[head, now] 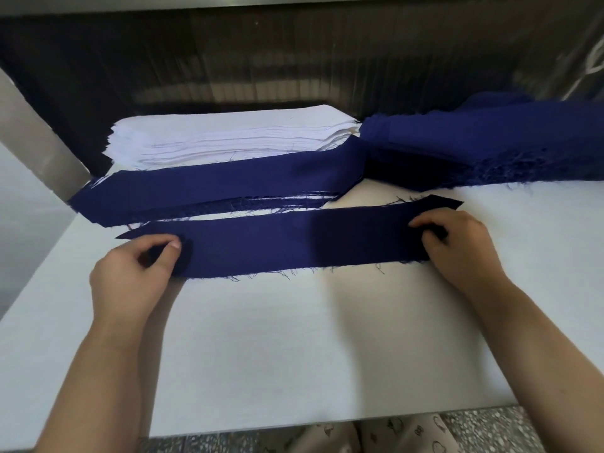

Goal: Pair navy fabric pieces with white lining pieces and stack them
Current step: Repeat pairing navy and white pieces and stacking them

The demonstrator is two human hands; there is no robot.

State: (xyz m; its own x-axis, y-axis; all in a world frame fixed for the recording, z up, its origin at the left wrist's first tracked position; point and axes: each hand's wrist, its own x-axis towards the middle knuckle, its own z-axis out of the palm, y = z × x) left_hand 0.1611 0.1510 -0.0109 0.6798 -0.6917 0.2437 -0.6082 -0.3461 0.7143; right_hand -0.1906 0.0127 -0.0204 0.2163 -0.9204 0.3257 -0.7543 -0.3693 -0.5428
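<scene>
head view: a navy strip lies flat across the white table, its long edges frayed and its ends cut to slanted points. the left hand pinches the strip's left end, thumb on top and fingers curled at the edge. the right hand grips the strip's right end with curled fingers, just short of the pointed tip. the hands are well apart, one at each end, with both bare forearms reaching in from the near side of the table.

just behind the strip, close to its far edge, sits a stack of like-shaped pieces. it has a navy one on top, and thin white edges show between navy layers along its near side. behind that stack is a lining pile, white and many-layered. behind the strip's right end lies a navy pile, thicker and looser, with ragged threads along its front. far left of the strip a grey metal post slants up. nearer than the strip, past the table edge, speckled floor and patterned trousers show.
</scene>
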